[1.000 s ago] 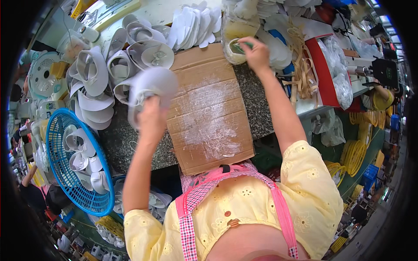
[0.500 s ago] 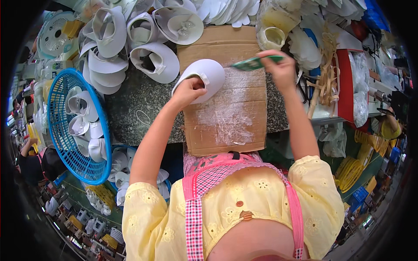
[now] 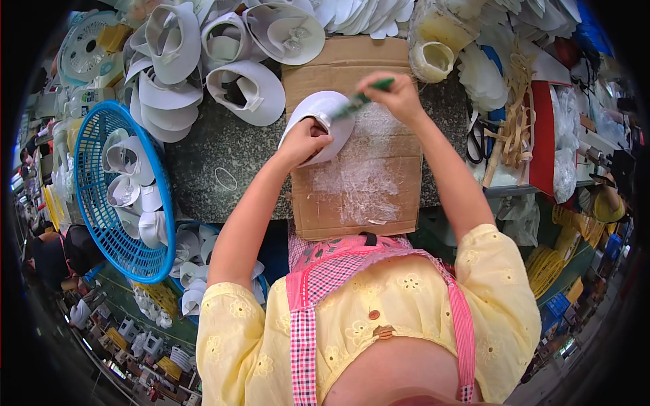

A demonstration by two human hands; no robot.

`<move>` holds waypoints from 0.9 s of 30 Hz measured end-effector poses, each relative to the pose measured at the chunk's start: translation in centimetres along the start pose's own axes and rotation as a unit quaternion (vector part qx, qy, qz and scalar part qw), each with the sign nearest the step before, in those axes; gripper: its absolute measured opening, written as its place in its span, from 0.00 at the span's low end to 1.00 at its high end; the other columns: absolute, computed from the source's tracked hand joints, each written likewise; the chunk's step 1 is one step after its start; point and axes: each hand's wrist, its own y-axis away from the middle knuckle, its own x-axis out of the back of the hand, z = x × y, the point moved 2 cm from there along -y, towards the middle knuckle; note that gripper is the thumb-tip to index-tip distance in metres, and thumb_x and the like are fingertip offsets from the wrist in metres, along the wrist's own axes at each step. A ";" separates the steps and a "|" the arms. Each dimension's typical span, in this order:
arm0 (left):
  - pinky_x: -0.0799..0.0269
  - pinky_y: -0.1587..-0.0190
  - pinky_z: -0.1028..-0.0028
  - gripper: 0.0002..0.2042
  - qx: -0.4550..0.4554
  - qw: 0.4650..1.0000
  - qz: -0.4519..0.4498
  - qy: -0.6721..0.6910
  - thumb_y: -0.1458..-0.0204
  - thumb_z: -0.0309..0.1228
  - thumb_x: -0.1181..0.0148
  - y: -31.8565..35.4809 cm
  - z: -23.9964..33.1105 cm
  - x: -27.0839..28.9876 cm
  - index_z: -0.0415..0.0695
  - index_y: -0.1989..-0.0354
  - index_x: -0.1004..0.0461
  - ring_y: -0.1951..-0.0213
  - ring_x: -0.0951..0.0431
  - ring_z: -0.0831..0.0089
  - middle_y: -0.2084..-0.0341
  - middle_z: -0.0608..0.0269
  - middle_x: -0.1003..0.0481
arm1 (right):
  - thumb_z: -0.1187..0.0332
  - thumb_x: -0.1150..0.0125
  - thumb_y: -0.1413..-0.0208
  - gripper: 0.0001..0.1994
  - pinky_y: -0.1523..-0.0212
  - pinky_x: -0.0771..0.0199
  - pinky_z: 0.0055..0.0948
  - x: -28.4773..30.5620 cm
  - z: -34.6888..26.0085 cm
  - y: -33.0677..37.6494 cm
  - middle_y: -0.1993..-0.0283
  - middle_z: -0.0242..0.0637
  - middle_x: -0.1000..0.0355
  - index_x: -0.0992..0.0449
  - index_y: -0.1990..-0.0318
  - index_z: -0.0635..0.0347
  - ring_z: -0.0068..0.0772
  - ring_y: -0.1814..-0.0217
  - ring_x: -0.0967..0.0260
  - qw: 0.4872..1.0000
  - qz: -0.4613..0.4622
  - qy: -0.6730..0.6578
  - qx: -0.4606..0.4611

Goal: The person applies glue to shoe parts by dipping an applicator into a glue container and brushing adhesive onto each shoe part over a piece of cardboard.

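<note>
Grey speckled stone worktop (image 3: 233, 149); flat on it, creased, white-smeared brown cardboard sheet (image 3: 399, 164). Blue plastic mesh basket (image 3: 91, 196) at left. White curved visor (image 3: 319, 103) held over the cardboard's left side, roughly where it was half a second ago. Left hand (image 3: 305, 142) clamped on the visor at its inner edge. Right hand (image 3: 396, 97) clamped on a green, flat, brush-like tool (image 3: 359, 100). Change: tool, previously apart from the visor, now overlaps its brim; tip blurred, contact cannot be told

Piled white visors (image 3: 169, 95) on a speckled worktop (image 3: 203, 155) mark a workshop.
</note>
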 end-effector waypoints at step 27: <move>0.33 0.62 0.62 0.22 -0.191 0.827 -0.026 -0.528 0.58 0.33 0.45 5.1 1.8 0.3 0.40 0.53 0.39 0.67 0.28 0.55 0.74 0.47 0.29 | 0.72 0.43 0.52 0.04 0.78 0.41 0.13 14.0 -5.2 9.9 0.73 0.28 0.29 0.24 0.69 0.60 0.13 0.79 0.40 0.848 0.514 0.053 0.116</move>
